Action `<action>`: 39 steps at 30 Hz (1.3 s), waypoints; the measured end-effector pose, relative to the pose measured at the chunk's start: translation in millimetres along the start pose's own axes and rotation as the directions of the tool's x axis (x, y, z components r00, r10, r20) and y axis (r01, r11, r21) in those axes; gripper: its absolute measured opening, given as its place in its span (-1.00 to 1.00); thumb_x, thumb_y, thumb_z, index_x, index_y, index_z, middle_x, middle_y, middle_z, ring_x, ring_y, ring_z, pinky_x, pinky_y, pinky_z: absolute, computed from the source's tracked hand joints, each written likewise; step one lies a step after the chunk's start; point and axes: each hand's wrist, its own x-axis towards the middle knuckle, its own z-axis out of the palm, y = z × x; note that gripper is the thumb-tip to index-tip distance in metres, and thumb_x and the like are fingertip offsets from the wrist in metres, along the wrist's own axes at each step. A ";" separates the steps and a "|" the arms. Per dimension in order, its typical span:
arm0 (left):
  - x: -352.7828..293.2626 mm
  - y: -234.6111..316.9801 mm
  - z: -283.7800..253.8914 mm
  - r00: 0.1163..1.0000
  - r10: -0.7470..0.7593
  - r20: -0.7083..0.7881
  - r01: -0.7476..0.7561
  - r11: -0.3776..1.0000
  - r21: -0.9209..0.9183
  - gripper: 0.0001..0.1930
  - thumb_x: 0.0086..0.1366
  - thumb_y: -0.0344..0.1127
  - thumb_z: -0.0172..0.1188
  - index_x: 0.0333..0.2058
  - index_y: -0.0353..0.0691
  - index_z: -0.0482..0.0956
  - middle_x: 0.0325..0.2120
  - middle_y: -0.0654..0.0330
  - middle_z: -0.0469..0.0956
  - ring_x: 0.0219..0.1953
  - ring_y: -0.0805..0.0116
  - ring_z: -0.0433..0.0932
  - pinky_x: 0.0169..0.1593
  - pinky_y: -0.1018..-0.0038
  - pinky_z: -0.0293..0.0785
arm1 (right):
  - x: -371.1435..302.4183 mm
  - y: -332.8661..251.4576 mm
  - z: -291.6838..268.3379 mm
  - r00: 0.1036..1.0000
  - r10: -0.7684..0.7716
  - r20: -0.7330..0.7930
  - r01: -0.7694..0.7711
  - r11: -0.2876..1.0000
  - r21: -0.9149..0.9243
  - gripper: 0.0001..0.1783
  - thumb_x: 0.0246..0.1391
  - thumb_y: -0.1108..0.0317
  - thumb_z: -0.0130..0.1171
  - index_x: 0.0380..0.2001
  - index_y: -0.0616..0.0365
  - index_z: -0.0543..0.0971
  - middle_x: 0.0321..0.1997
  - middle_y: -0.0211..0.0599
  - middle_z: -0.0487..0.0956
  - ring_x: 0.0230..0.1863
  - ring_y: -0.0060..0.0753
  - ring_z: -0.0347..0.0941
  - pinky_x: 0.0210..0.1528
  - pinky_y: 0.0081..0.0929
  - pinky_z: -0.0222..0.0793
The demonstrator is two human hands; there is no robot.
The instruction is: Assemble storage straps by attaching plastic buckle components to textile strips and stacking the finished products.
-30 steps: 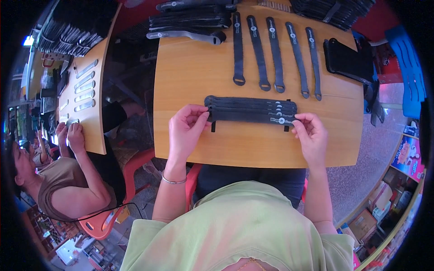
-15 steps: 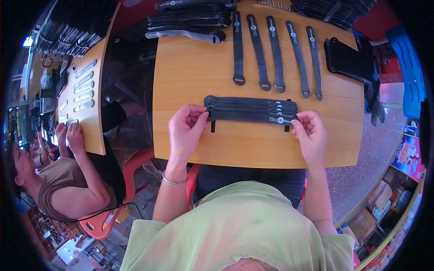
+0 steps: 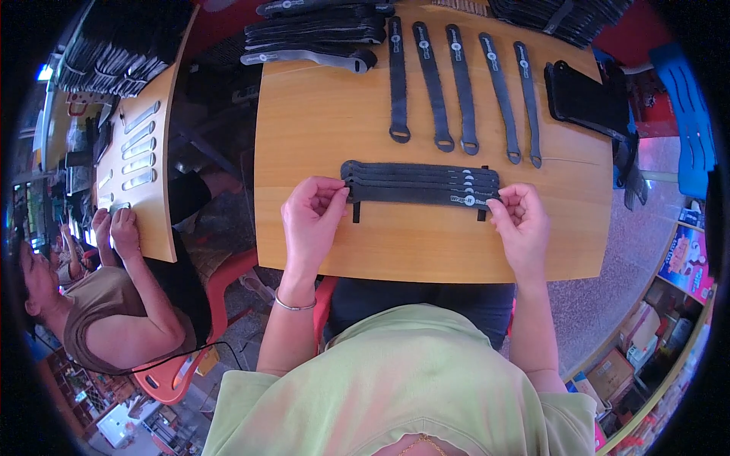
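In front of me, several dark grey fabric straps (image 3: 411,172) lie crosswise on the table, overlapping like steps. The nearest strap (image 3: 399,196) bears a pale printed mark near its right end. My left hand (image 3: 310,216) pinches that strap's left end between thumb and fingertips. At the other end, my right hand (image 3: 525,228) pinches the right tip the same way. Beneath the straps, two narrow black strips (image 3: 357,213) stick out toward me, one near each end. Beyond them, several single straps (image 3: 461,91) are laid out lengthwise, with slotted, rounded ends toward me.
Stacks of straps (image 3: 312,34) fill the table's far left, with a bundle (image 3: 566,19) at the far right. A black object (image 3: 582,99) lies by the right edge. To the left, a co-worker (image 3: 125,311) handles something at another table (image 3: 169,216).
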 end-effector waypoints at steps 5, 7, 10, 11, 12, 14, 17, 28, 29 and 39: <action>-0.3 -2.9 2.6 1.000 0.022 -0.021 -0.022 1.000 0.006 -0.92 0.15 -0.58 0.21 -0.35 -0.39 0.52 -0.55 0.25 0.54 -0.55 0.62 0.49 -0.47 0.71 0.42 | 0.4 -1.9 0.9 0.999 0.039 -0.015 -0.039 0.999 0.021 -0.79 0.01 0.56 0.23 -0.30 0.21 0.42 -0.43 -0.45 0.48 -0.47 -0.73 0.41 -0.45 -0.77 0.35; 0.0 -4.1 1.7 0.999 0.017 -0.029 -0.016 1.000 0.022 -0.92 0.15 -0.58 0.21 -0.36 -0.38 0.52 -0.56 0.25 0.53 -0.56 0.63 0.49 -0.50 0.71 0.39 | 0.9 -1.0 1.3 0.999 0.034 -0.008 -0.034 0.999 -0.002 -0.80 0.01 0.55 0.24 -0.31 0.20 0.43 -0.44 -0.47 0.48 -0.47 -0.73 0.40 -0.44 -0.76 0.34; -0.9 0.2 2.2 1.000 0.005 -0.030 -0.005 1.000 0.026 -0.93 0.15 -0.57 0.22 -0.37 -0.37 0.52 -0.57 0.26 0.53 -0.58 0.63 0.48 -0.54 0.72 0.36 | 1.1 -0.6 1.4 1.000 0.018 -0.022 -0.019 0.998 -0.052 -0.80 0.00 0.54 0.25 -0.33 0.21 0.43 -0.45 -0.47 0.48 -0.49 -0.73 0.40 -0.46 -0.75 0.34; -0.3 -0.6 2.3 1.000 0.006 -0.028 -0.005 1.000 0.025 -0.93 0.15 -0.57 0.22 -0.37 -0.37 0.52 -0.57 0.26 0.53 -0.58 0.63 0.48 -0.54 0.72 0.36 | 1.3 -1.2 1.9 1.000 0.018 -0.023 -0.019 0.998 -0.053 -0.80 0.00 0.54 0.25 -0.33 0.21 0.43 -0.45 -0.47 0.48 -0.49 -0.73 0.40 -0.46 -0.75 0.34; 0.3 -1.9 2.5 0.999 0.019 -0.031 -0.018 1.000 0.020 -0.93 0.15 -0.57 0.22 -0.37 -0.37 0.52 -0.58 0.27 0.53 -0.59 0.64 0.47 -0.55 0.72 0.35 | 1.5 -2.0 2.4 0.999 0.012 -0.030 -0.014 0.998 -0.065 -0.80 0.00 0.53 0.26 -0.34 0.21 0.43 -0.46 -0.47 0.48 -0.49 -0.74 0.39 -0.46 -0.75 0.34; 0.5 -3.2 2.8 0.999 0.031 -0.033 -0.030 0.999 0.015 -0.93 0.16 -0.57 0.22 -0.37 -0.36 0.52 -0.58 0.27 0.53 -0.60 0.64 0.47 -0.56 0.72 0.34 | 1.8 -2.6 3.5 0.999 0.006 -0.037 -0.009 0.997 -0.078 -0.80 -0.01 0.53 0.26 -0.35 0.21 0.43 -0.47 -0.47 0.48 -0.49 -0.74 0.39 -0.47 -0.75 0.34; 0.2 -3.6 3.2 0.999 0.031 -0.034 -0.030 0.999 0.020 -0.94 0.16 -0.57 0.22 -0.38 -0.36 0.52 -0.58 0.27 0.52 -0.59 0.64 0.47 -0.56 0.72 0.34 | 2.6 -2.9 4.2 0.999 -0.012 -0.045 0.007 0.994 -0.108 -0.80 -0.02 0.53 0.27 -0.36 0.22 0.43 -0.49 -0.47 0.47 -0.51 -0.74 0.39 -0.49 -0.75 0.33; -0.9 -4.6 4.4 0.998 0.039 -0.045 -0.038 0.999 0.019 -0.94 0.16 -0.58 0.21 -0.38 -0.37 0.52 -0.58 0.27 0.52 -0.58 0.64 0.47 -0.54 0.72 0.36 | 3.8 -2.7 5.8 0.997 -0.024 -0.072 0.012 0.987 -0.160 -0.79 -0.03 0.53 0.28 -0.36 0.23 0.43 -0.52 -0.44 0.48 -0.55 -0.72 0.38 -0.51 -0.72 0.33; -0.8 -5.2 4.4 0.998 0.039 -0.044 -0.038 0.999 0.019 -0.94 0.16 -0.58 0.21 -0.38 -0.37 0.52 -0.58 0.27 0.52 -0.58 0.64 0.47 -0.54 0.72 0.36 | 4.0 -2.8 6.0 0.997 -0.023 -0.073 0.012 0.987 -0.160 -0.79 -0.03 0.53 0.28 -0.36 0.23 0.43 -0.52 -0.44 0.48 -0.55 -0.72 0.38 -0.51 -0.72 0.33; -1.1 -5.8 3.8 0.998 0.037 -0.044 -0.038 0.999 -0.002 -0.94 0.15 -0.58 0.22 -0.39 -0.38 0.52 -0.57 0.27 0.51 -0.59 0.64 0.46 -0.54 0.72 0.36 | 3.5 -6.9 8.9 0.995 -0.041 -0.087 0.025 0.983 -0.185 -0.78 -0.05 0.54 0.28 -0.35 0.22 0.43 -0.53 -0.44 0.47 -0.55 -0.71 0.38 -0.51 -0.71 0.34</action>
